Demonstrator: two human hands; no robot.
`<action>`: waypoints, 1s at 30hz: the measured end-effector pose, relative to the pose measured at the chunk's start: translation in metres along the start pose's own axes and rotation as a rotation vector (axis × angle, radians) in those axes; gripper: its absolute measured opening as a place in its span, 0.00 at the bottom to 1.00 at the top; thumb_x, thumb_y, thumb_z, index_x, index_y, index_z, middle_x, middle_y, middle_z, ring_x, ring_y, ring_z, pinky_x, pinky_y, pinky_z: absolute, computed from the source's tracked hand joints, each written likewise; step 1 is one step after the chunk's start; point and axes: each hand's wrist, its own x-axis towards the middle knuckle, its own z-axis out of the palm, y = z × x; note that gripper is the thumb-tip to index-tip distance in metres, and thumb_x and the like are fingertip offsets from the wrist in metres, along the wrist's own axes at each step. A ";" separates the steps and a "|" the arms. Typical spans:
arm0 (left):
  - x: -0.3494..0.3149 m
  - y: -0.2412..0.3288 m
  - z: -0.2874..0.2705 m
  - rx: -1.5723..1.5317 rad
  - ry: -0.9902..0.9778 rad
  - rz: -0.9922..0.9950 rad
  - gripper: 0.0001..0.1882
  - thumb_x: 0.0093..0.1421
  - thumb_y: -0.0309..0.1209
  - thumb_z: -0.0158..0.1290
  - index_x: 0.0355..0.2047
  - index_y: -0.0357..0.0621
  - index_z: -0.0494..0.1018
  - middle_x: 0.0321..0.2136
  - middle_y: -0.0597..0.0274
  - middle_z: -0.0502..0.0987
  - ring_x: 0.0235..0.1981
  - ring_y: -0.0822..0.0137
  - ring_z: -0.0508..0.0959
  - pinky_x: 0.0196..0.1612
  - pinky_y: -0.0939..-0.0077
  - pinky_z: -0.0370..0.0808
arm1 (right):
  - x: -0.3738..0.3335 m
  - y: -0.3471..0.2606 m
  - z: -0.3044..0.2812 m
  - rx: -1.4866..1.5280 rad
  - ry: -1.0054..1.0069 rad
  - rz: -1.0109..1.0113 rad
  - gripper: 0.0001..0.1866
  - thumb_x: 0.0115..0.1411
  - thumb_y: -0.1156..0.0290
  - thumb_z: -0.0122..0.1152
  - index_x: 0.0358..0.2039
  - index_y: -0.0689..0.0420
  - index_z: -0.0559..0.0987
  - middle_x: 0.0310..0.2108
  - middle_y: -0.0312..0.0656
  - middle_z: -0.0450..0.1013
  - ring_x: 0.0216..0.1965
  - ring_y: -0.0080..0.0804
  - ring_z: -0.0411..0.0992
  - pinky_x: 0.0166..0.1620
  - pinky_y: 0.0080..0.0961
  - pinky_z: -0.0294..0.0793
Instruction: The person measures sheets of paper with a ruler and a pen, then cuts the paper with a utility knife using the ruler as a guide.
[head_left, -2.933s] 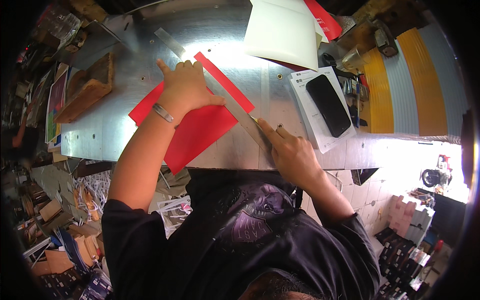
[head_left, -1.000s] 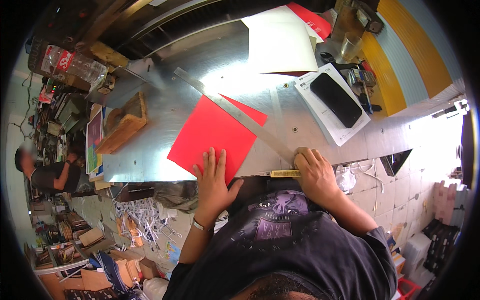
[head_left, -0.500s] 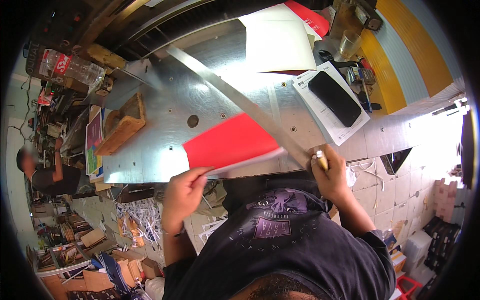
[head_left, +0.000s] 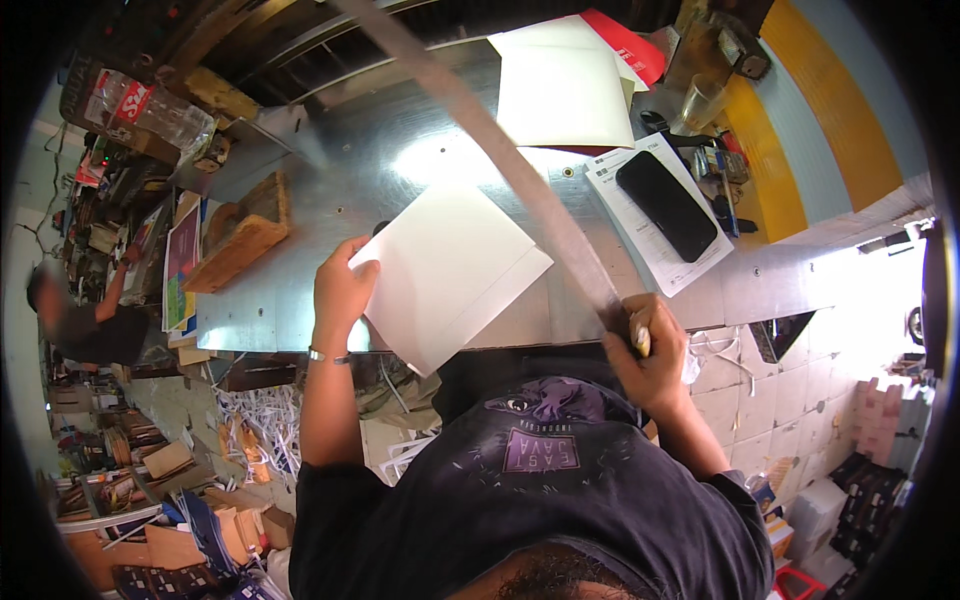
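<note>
My left hand [head_left: 345, 290] pinches the left edge of a white sheet [head_left: 450, 265], thumb on top. The sheet is tilted and raised, its near corner passing the table's front edge, and a crease or layered edge runs along its right side. Closed at the front edge of the table, my right hand [head_left: 648, 350] grips the near end of a long metal ruler [head_left: 490, 140]. The ruler slants up to the far left, above the table. A small yellowish piece [head_left: 643, 342] shows in the same fist; its kind is unclear.
On the metal table [head_left: 270, 300] are a wooden block [head_left: 240, 235], a larger pale sheet [head_left: 560, 90] over red paper, printed papers [head_left: 615, 200] with a black phone [head_left: 668, 205], and a glass [head_left: 702, 105]. A plastic bottle [head_left: 150, 120] lies far left. Another person [head_left: 95, 320] is at the left.
The red sheet has been lifted and turned, so its white side shows. My left hand has moved up and away from me. The ruler has swung towards the far edge and looks raised.
</note>
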 end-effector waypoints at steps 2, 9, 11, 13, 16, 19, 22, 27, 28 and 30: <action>0.003 0.002 0.011 0.088 0.024 -0.045 0.24 0.61 0.30 0.64 0.58 0.45 0.82 0.54 0.49 0.85 0.57 0.45 0.82 0.62 0.56 0.77 | -0.012 0.008 0.001 -0.030 -0.034 -0.010 0.18 0.53 0.77 0.77 0.30 0.60 0.71 0.37 0.53 0.77 0.33 0.48 0.77 0.36 0.36 0.75; 0.000 0.029 0.035 0.279 0.184 0.381 0.30 0.60 0.35 0.67 0.64 0.51 0.79 0.65 0.52 0.76 0.68 0.46 0.73 0.71 0.48 0.65 | -0.033 0.010 0.013 -0.145 -0.179 0.116 0.16 0.58 0.73 0.77 0.34 0.59 0.73 0.35 0.48 0.76 0.32 0.54 0.77 0.35 0.42 0.76; -0.002 0.040 0.048 0.245 0.153 0.447 0.32 0.61 0.35 0.67 0.66 0.51 0.76 0.66 0.52 0.76 0.67 0.45 0.73 0.71 0.48 0.64 | -0.030 0.008 0.016 -0.172 -0.234 0.126 0.14 0.60 0.71 0.75 0.38 0.59 0.75 0.34 0.48 0.75 0.33 0.55 0.78 0.35 0.44 0.77; 0.000 0.034 0.061 0.173 0.086 0.379 0.32 0.62 0.34 0.65 0.68 0.51 0.75 0.66 0.50 0.75 0.68 0.45 0.73 0.72 0.48 0.64 | -0.024 0.004 0.021 -0.224 -0.291 0.176 0.14 0.61 0.70 0.74 0.40 0.59 0.75 0.35 0.49 0.76 0.34 0.56 0.78 0.36 0.46 0.77; 0.011 0.034 0.068 0.069 0.009 0.331 0.33 0.63 0.32 0.64 0.69 0.51 0.73 0.68 0.49 0.75 0.69 0.46 0.72 0.73 0.47 0.63 | -0.018 0.002 0.028 -0.266 -0.337 0.203 0.16 0.63 0.67 0.74 0.42 0.58 0.74 0.35 0.50 0.76 0.37 0.59 0.79 0.39 0.50 0.77; 0.016 0.039 0.071 0.080 -0.024 0.316 0.32 0.64 0.32 0.62 0.70 0.52 0.74 0.69 0.48 0.73 0.71 0.45 0.71 0.74 0.46 0.62 | -0.004 -0.008 0.025 -0.369 -0.418 0.141 0.17 0.64 0.63 0.73 0.40 0.57 0.74 0.32 0.50 0.76 0.37 0.58 0.79 0.40 0.51 0.77; 0.022 0.043 0.079 0.127 -0.058 0.311 0.31 0.65 0.36 0.63 0.68 0.53 0.75 0.71 0.48 0.71 0.73 0.45 0.68 0.74 0.45 0.59 | 0.016 -0.010 0.023 -0.388 -0.388 0.034 0.17 0.64 0.63 0.73 0.39 0.58 0.73 0.32 0.51 0.78 0.38 0.58 0.80 0.39 0.50 0.77; 0.018 0.058 0.097 0.102 0.005 0.259 0.33 0.63 0.53 0.66 0.65 0.56 0.79 0.72 0.48 0.69 0.75 0.48 0.64 0.76 0.45 0.53 | 0.062 0.029 0.036 -0.365 -0.305 0.220 0.17 0.62 0.64 0.73 0.45 0.58 0.77 0.35 0.53 0.82 0.41 0.59 0.81 0.43 0.52 0.77; 0.015 0.061 0.097 0.133 0.006 0.248 0.35 0.62 0.55 0.67 0.65 0.56 0.79 0.73 0.48 0.69 0.76 0.48 0.63 0.76 0.45 0.51 | 0.070 0.040 0.042 -0.374 -0.289 0.178 0.18 0.62 0.65 0.73 0.46 0.59 0.78 0.35 0.53 0.82 0.41 0.59 0.81 0.44 0.53 0.77; 0.014 0.066 0.097 0.168 0.007 0.231 0.37 0.60 0.58 0.68 0.65 0.56 0.79 0.73 0.48 0.69 0.77 0.49 0.62 0.77 0.47 0.51 | 0.081 0.051 0.051 -0.453 -0.287 0.149 0.19 0.61 0.66 0.73 0.52 0.56 0.82 0.38 0.53 0.84 0.43 0.59 0.82 0.47 0.50 0.78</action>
